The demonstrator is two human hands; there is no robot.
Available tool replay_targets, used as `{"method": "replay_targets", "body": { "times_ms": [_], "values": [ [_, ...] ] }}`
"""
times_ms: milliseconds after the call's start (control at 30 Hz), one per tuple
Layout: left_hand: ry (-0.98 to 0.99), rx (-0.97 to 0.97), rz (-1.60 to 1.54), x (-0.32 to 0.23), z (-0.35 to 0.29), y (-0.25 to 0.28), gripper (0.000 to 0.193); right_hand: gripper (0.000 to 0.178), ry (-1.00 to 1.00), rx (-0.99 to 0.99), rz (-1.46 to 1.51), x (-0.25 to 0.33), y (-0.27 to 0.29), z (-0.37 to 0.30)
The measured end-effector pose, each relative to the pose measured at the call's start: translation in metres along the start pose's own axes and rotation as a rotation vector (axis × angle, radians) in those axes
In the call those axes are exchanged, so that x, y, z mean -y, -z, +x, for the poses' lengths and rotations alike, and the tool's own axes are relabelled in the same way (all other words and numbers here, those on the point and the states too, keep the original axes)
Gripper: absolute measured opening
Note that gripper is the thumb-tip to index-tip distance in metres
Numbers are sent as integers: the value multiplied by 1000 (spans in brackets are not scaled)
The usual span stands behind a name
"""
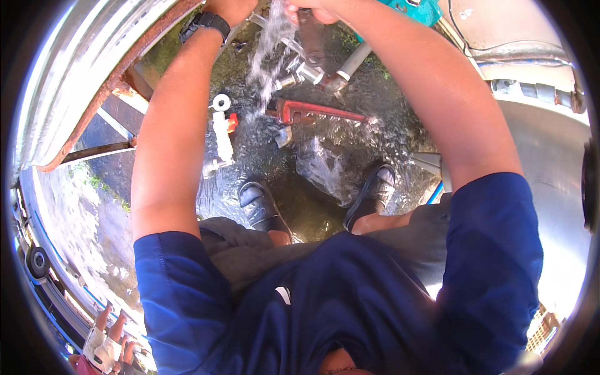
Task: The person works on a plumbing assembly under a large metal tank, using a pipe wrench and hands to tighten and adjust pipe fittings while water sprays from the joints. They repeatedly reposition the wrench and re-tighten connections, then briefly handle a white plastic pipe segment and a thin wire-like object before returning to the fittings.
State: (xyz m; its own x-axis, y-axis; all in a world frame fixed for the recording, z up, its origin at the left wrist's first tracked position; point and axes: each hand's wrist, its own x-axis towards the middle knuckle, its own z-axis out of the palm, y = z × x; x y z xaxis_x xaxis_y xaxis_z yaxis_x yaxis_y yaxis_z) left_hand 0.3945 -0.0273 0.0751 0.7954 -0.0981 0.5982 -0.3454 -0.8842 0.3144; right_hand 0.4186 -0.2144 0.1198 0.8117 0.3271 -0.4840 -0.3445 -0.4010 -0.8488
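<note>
Both arms reach to the top edge of the head view. My left hand (231, 9), below a black wristwatch (206, 26), is cut off there, so its fingers are hidden. Beside the spraying water, my right hand (317, 9) shows curled fingers; what they close on I cannot make out. Water (270, 53) gushes down between the hands. Just under my right hand stand a dark, wet pipe (308, 34) and metal pipe fittings (307, 74). A red pipe wrench (322, 112) lies on the wet ground nearer to me. Left of it is a white plastic valve assembly (222, 134) with a red handle.
My sandalled feet (262, 203) stand on wet ground. A small loose fitting (283, 137) lies below the wrench. Corrugated metal with a rusty frame (100, 94) borders the left. At upper right are a teal machine (415, 9) and a grey pipe (355, 60). Another person (103, 347) appears at lower left.
</note>
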Motion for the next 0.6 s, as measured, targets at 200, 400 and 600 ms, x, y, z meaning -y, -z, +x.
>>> {"method": "replay_targets", "body": {
  "times_ms": [200, 400, 600],
  "values": [
    [176, 209, 8, -1, 2, 8, 60, 18, -88, 329, -188, 10, 46, 24],
    [396, 481, -56, 2, 5, 17, 79, 18, -183, 613, -492, 16, 86, 96],
    [282, 317, -89, 0, -1, 9, 80, 21, 263, 911, -395, 21, 112, 116]
  ]
}}
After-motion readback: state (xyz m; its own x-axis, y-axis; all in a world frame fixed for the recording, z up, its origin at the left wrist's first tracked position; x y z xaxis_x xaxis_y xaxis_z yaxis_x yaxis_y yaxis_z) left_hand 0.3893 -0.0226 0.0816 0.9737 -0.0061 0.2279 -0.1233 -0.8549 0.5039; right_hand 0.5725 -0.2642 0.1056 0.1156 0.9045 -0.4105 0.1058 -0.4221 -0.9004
